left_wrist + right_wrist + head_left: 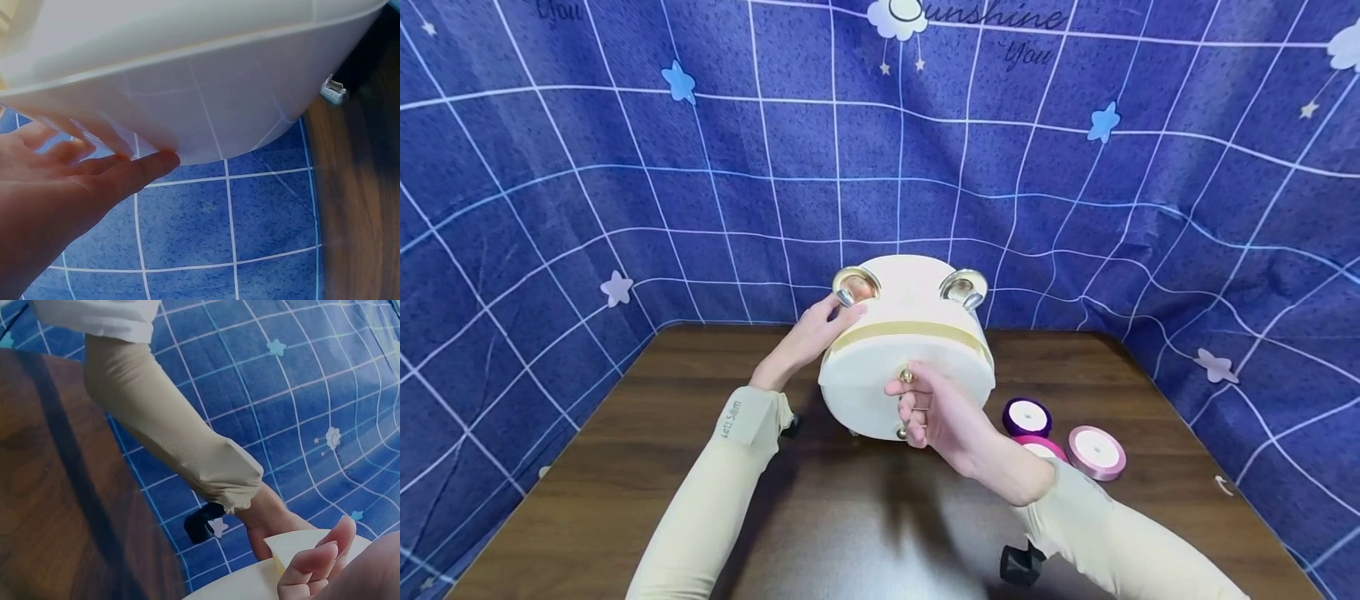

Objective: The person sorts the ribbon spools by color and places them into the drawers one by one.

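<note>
A white rounded box (872,387) with a gold band stands on small metal feet (334,92). Two gold-rimmed round pieces stick up from its top, the left piece (856,286) beside my left hand (816,329). That hand rests against the box's left side, its fingers stretched along the smooth wall in the left wrist view. At the box's front, my right hand (943,417) pinches a small gold knob (907,376) between thumb and forefinger. The right hand's other fingers (306,565) are bent, and the knob is hidden in the right wrist view.
To the right of the box lie ribbon spools: a purple spool (1027,417), a hot pink spool (1041,448) and a light pink spool (1097,452). A blue checked cloth (880,200) hangs around the back and sides of the brown wooden table (842,517).
</note>
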Tool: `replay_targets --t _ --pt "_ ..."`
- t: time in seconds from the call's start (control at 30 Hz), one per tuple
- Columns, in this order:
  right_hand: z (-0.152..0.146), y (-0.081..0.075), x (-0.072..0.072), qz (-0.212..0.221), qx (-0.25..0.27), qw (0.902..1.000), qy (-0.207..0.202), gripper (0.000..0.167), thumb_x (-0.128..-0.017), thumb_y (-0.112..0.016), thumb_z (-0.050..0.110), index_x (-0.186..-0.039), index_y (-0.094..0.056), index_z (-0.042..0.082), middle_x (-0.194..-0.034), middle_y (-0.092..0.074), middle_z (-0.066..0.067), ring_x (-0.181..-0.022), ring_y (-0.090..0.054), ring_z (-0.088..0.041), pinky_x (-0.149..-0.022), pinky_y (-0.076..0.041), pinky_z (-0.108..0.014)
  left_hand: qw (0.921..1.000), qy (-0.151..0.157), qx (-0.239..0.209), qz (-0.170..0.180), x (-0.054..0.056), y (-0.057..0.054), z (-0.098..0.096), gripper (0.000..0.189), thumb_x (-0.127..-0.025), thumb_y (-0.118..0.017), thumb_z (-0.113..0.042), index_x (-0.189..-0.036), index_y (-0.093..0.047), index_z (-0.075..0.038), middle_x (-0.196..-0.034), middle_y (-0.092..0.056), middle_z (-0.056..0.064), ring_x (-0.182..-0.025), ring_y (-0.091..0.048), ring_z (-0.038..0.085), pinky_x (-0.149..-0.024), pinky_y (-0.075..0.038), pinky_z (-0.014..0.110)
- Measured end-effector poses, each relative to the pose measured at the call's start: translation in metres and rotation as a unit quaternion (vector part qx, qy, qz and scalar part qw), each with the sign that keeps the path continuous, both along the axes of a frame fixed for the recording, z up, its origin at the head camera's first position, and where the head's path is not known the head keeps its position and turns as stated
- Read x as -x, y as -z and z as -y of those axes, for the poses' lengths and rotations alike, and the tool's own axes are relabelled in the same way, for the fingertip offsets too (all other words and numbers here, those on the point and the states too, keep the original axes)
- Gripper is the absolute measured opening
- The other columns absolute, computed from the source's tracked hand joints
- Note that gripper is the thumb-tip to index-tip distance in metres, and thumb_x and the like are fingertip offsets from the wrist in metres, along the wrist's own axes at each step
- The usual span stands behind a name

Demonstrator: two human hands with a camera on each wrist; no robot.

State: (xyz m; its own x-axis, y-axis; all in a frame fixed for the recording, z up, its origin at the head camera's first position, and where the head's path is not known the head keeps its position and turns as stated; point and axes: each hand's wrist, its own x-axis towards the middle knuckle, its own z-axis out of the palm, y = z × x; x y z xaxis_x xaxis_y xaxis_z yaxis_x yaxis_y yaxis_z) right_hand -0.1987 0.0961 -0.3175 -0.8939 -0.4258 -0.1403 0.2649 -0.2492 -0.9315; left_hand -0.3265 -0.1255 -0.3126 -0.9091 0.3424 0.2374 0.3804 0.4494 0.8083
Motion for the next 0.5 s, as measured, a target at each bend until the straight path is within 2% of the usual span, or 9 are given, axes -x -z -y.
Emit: replay_targets --t 0.2,0.5 --pt "-0.002 0.001 -0.009 0.003 -0.005 0.9999 -0.009 0.038 -0.102 -0.04 0.04 -0.095 -0.063 0.011 -0.057 -0.056 0.007 -0.043 -0.047 -0.006 -0.048 -0.038 -0.02 0.9999 0.005 0.01 -0.002 0.001 0.0 0.002 0.058 -0.093 -0.048 -0.06 -0.136 -0.048 -0.022 -0.123 -0.059 0.009 -0.113 -0.054 0.024 -0.1 -0.044 0.045" --pt "-0.008 0.001 -0.02 -0.015 -0.004 0.9992 -0.037 0.038 -0.103 -0.038 0.039 -0.094 -0.063 0.012 -0.056 -0.058 0.007 -0.041 -0.047 -0.006 -0.048 -0.037 -0.022 0.9999 0.003 0.013 0.003 0.003 0.0 0.001 0.06 -0.092 -0.047 -0.062 -0.137 -0.047 -0.023 -0.128 -0.057 0.009 -0.118 -0.053 0.025 -0.102 -0.042 0.047"
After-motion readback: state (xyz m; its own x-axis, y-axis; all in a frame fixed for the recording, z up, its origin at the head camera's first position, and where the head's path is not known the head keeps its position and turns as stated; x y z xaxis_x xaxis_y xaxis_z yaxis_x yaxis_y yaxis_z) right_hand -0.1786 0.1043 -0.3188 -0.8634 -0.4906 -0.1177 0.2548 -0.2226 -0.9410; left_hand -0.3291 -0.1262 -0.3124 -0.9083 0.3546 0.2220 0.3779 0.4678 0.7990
